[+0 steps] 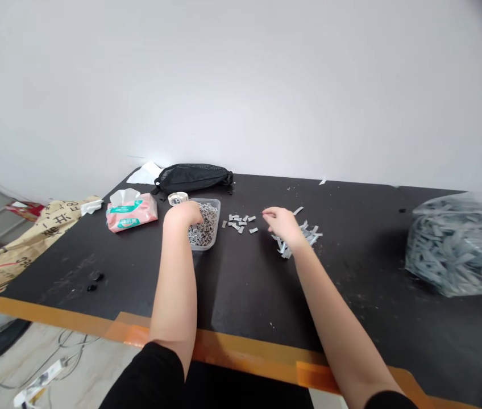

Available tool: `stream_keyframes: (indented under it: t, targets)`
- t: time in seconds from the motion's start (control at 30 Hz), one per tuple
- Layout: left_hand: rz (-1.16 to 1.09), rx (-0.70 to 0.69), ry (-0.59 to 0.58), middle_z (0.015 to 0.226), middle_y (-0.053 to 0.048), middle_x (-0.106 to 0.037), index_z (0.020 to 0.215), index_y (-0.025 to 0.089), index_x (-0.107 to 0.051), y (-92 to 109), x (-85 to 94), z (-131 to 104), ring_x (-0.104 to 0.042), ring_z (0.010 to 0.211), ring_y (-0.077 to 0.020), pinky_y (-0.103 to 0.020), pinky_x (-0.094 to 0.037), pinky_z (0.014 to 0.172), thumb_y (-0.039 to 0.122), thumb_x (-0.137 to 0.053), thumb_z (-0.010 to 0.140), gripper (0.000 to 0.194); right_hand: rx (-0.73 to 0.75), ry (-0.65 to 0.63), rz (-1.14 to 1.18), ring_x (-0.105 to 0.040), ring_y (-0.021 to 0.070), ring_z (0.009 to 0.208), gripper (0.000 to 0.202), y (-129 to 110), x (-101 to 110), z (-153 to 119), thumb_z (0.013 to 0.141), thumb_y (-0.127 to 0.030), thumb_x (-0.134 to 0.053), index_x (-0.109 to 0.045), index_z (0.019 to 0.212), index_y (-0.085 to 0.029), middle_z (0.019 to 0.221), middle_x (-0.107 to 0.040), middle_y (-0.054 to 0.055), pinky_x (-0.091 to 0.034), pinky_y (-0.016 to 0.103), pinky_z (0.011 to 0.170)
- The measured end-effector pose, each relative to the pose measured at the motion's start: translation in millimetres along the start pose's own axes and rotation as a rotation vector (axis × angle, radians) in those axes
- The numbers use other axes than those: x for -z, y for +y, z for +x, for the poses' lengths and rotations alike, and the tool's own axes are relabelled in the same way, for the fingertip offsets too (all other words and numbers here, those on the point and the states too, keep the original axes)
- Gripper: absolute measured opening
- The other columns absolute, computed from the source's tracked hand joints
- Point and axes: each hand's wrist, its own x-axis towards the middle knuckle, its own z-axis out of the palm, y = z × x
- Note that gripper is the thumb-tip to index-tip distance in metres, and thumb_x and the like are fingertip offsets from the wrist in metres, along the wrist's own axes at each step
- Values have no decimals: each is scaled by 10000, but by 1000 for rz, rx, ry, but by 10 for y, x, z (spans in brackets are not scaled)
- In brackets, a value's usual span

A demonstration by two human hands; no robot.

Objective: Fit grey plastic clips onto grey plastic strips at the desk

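My left hand [184,213] is bent over the left side of a clear plastic container [219,224] full of small grey-and-brown pieces [207,224]. Its fingertips are hidden behind the hand, so what they hold does not show. My right hand [282,222] is closed in a pinch just above the table, with thumb and fingertips together; anything between them is too small to make out. Beneath and beside it lies a loose pile of grey strips [311,234]. Between the two hands, several short grey pieces [240,222] are scattered on the dark table.
The dark table [241,284] has orange tape [258,363] along its front edge. A roll of tape [177,198], a black mesh bag [194,178] and a pink tissue pack [132,213] stand at the left. A big clear bag of grey strips [462,244] sits at right.
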Motion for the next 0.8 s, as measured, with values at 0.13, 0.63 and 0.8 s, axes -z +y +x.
stream_keyframes:
  t: [0.13, 0.63, 0.8]
  targets:
    - [42, 38, -84, 1282, -111, -657, 1269, 155, -638, 51, -90, 131, -672, 1126, -259, -466, -602, 959, 369, -685, 990, 355, -118, -13, -208, -675, 239, 1134, 304, 192, 313, 7, 993, -346, -667, -662, 1243, -172, 1298, -669, 103, -594, 458, 966]
    - [-9, -10, 0, 1303, -113, -646, 1285, 168, -633, 0, -140, 336, -667, 1134, -259, -461, -600, 962, 382, -669, 999, 359, -137, -159, -226, -707, 201, 994, 250, 326, 527, -37, 995, -348, -668, -692, 1145, -149, 1156, -715, 74, -620, 389, 866]
    - [-65, -50, 79, 1300, -123, -644, 1290, 153, -628, -18, -171, 412, -668, 1130, -262, -456, -603, 955, 379, -683, 991, 379, -113, -85, -184, -703, 166, 876, 243, 297, 637, -94, 997, -369, -663, -701, 1075, -142, 1050, -725, 53, -618, 327, 768]
